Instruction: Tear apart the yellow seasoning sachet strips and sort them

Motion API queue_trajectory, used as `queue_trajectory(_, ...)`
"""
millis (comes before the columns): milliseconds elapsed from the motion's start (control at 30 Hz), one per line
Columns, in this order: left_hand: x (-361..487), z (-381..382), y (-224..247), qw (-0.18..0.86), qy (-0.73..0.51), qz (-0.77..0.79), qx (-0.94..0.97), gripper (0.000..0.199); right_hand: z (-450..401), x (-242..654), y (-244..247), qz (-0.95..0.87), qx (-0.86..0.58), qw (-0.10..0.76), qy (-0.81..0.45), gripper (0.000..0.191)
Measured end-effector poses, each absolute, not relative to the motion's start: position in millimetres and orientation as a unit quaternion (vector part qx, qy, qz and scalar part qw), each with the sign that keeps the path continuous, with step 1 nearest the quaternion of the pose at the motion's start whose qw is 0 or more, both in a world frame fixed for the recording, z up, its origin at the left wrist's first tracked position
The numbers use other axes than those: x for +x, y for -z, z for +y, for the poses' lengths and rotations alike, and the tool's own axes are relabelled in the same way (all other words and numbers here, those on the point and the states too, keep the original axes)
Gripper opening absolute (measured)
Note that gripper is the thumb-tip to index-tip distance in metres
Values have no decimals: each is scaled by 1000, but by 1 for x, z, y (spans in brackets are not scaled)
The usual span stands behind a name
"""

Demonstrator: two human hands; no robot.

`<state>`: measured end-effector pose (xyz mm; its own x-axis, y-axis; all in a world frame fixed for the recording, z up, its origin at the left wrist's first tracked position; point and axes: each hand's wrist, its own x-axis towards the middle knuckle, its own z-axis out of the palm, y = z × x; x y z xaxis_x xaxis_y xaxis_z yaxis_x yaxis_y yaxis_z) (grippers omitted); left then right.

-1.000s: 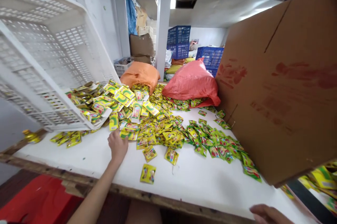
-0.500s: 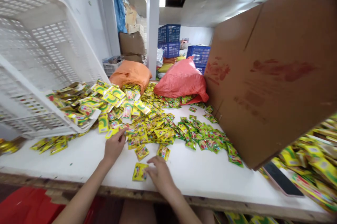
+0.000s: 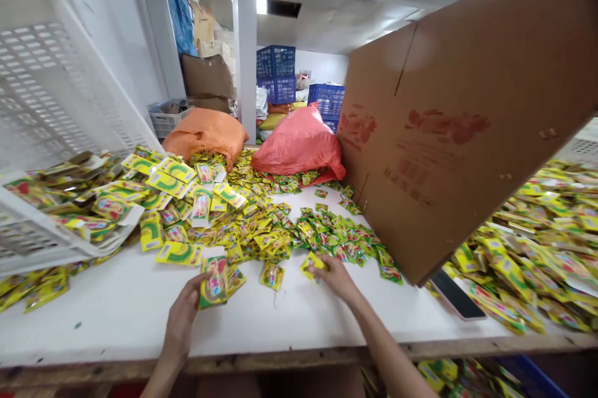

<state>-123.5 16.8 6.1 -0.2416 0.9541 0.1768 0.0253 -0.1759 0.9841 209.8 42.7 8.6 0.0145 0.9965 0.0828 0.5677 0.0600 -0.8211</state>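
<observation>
My left hand [image 3: 180,317] grips a small yellow-and-green printed box [image 3: 215,284] by its left side, above the white table; a white flap stands at its top end. A yellow sachet [image 3: 311,265] is pinched between the thumb and fingers of my right hand [image 3: 337,279], right of the box. Between the hands, a single sachet [image 3: 271,276] lies on the table. Just beyond spreads a heap of yellow sachets [image 3: 261,230], bordered on the right by greener sachets [image 3: 327,230]. Several more small boxes [image 3: 170,177] lie piled at the left.
A white plastic crate [image 3: 60,86] tilts at the left, boxes spilling from it. Orange [image 3: 205,133] and red [image 3: 296,142] sacks lie at the back. A large carton [image 3: 448,124] leans at the right, near a phone [image 3: 458,295] and many flat boxes [image 3: 527,255]. The white tabletop [image 3: 252,329] has a wooden front edge.
My left hand has taken a small box from the pile and brought it nearer. My right hand has picked up a sachet and moved right. The view has turned rightward.
</observation>
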Motion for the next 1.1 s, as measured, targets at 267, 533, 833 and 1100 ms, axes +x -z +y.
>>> queue_trajectory(267, -75, 9, 4, 453, -568, 487, 484, 41, 83, 251, 0, -597, -682, 371, -200, 15)
queue_trajectory(533, -53, -4, 4, 591, -544, 438, 404, 63, 49, 234, 29, -577, -684, 392, -214, 32)
queue_trajectory(833, -20, -9, 3, 660, -454, 371, 471, 30, -3, 202, -29, -612, -558, 456, -327, 27)
queue_trajectory(1100, -20, -20, -9, 567, -430, 342, 614, 18, -5, 177, -80, -780, -501, 307, -215, 14)
